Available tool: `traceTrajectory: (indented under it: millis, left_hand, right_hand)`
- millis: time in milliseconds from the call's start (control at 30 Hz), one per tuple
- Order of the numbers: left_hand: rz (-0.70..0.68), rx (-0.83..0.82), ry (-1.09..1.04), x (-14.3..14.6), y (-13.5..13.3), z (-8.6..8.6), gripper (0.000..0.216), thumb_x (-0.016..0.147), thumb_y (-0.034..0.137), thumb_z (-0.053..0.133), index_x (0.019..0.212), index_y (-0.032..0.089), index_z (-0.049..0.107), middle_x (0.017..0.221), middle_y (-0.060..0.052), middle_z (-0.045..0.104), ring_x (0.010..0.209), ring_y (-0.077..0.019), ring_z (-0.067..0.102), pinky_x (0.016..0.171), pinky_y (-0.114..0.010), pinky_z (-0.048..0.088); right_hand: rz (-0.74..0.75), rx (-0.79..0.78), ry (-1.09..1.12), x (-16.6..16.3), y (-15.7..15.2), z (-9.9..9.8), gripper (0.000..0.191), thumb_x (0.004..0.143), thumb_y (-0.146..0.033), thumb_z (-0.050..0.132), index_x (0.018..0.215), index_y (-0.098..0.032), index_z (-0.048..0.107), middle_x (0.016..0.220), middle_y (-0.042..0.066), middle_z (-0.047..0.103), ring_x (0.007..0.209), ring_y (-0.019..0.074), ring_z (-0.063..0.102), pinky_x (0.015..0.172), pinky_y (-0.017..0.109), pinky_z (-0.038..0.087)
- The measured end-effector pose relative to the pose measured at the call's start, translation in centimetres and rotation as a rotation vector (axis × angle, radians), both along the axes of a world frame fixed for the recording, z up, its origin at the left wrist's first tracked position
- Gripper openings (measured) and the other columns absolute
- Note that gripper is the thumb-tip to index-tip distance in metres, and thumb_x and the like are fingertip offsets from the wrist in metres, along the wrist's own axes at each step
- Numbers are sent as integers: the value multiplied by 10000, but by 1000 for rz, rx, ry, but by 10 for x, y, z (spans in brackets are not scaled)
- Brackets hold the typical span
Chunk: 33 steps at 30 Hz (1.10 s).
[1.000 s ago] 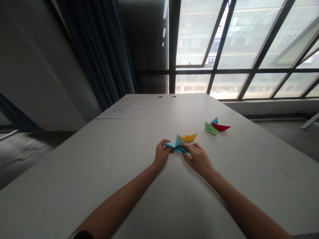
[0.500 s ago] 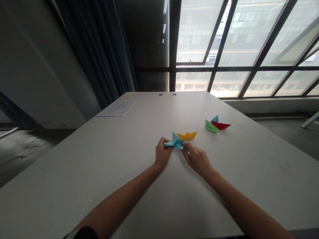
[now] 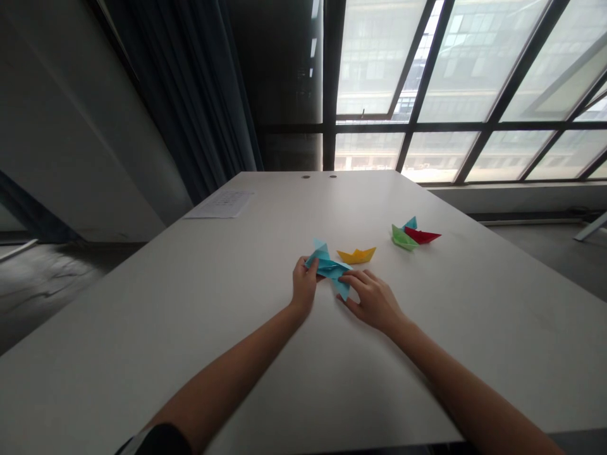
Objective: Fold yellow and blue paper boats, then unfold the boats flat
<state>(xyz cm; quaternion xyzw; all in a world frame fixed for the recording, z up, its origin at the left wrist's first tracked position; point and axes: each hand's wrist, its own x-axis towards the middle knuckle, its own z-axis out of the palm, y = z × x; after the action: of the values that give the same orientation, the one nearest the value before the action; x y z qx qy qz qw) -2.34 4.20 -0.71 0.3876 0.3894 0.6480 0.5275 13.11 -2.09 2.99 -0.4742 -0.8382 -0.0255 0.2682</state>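
A folded light-blue paper piece (image 3: pixel 327 267) lies on the white table (image 3: pixel 237 303) between my hands. My left hand (image 3: pixel 303 285) pinches its left end, fingers closed on the paper. My right hand (image 3: pixel 372 298) rests on the table at its right side, fingertips pressing the lower point of the paper. A yellow paper boat (image 3: pixel 356 255) sits just beyond the blue piece, apart from it.
Green (image 3: pixel 402 238), blue (image 3: pixel 410 223) and red (image 3: pixel 421 236) paper boats cluster at the right of the table. A printed sheet (image 3: pixel 222 203) lies at the far left edge. Behind the table are a dark curtain and large windows.
The blue paper has turned and opened out, one tip now pointing up-left and another down toward me. Both hands shifted slightly with it.
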Motion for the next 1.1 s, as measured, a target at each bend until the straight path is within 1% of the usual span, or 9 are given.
traceTrajectory:
  millis: [100, 267, 433, 500, 667, 767, 867, 967, 1100]
  left_hand:
    - [-37, -5, -27, 0, -2, 3, 325, 673, 428, 644, 797, 159, 510, 675, 21, 576, 626, -105, 569, 614, -261, 509]
    - [-134, -47, -127, 1, -3, 5, 361, 661, 457, 642, 804, 138, 554, 684, -6, 605, 622, -124, 595, 622, -265, 507]
    - [-214, -63, -178, 2, -6, 6, 344, 649, 433, 661, 787, 128, 581, 690, -16, 618, 620, -135, 601, 606, -270, 505]
    - [-250, -55, -173, 3, -8, 8, 337, 654, 427, 660, 793, 127, 595, 704, -22, 627, 646, -140, 606, 625, -273, 506]
    - [-292, -48, -112, 1, -9, 9, 329, 655, 416, 668, 783, 117, 617, 734, -42, 642, 679, -144, 611, 649, -265, 505]
    - [-302, -39, -68, 1, -8, 6, 331, 645, 409, 681, 786, 113, 636, 718, -43, 642, 664, -137, 604, 636, -253, 501]
    - [-328, -2, -5, 1, -9, 5, 340, 642, 405, 687, 812, 112, 657, 728, -50, 653, 663, -138, 600, 640, -259, 496]
    - [-360, 39, 96, 2, -12, 6, 331, 632, 398, 697, 795, 112, 670, 704, -48, 658, 638, -135, 591, 634, -259, 486]
    - [-401, 61, 165, 1, -15, 8, 303, 608, 335, 726, 813, 118, 673, 705, -42, 662, 629, -132, 588, 626, -257, 484]
  right_hand:
    - [-26, -18, 28, 0, 1, 0, 394, 807, -459, 491, 1095, -200, 565, 1069, 90, 595, 954, 231, 534, 800, 352, 451]
    - [-128, -67, 104, 3, 5, -4, 278, 899, -339, 350, 1014, -212, 569, 914, 59, 641, 834, 188, 574, 713, 298, 441]
    - [-302, -60, 130, 7, 8, -8, 324, 843, -309, 460, 1147, -197, 482, 764, 24, 658, 666, 172, 603, 580, 262, 397]
    - [-320, -47, 81, 10, 9, -6, 296, 838, -318, 469, 1112, -229, 533, 720, 13, 654, 638, 171, 601, 562, 258, 375]
    - [-247, -71, 149, 20, 11, 0, 207, 816, -361, 494, 876, -237, 649, 664, 12, 612, 611, 145, 560, 580, 255, 376]
    - [-147, -116, 279, 22, 15, 0, 178, 753, -292, 551, 892, -225, 640, 819, 34, 618, 707, 150, 556, 621, 256, 410]
    - [-69, -191, 375, 20, 17, -2, 296, 675, -175, 563, 965, -213, 605, 957, 39, 623, 771, 155, 548, 635, 256, 426]
    - [-45, -271, 417, 17, 17, -1, 268, 672, -135, 524, 913, -211, 613, 893, 13, 652, 727, 142, 543, 616, 246, 420]
    - [-95, -298, 421, 17, 15, 2, 146, 736, -237, 524, 814, -208, 645, 744, 0, 656, 630, 130, 533, 579, 242, 407]
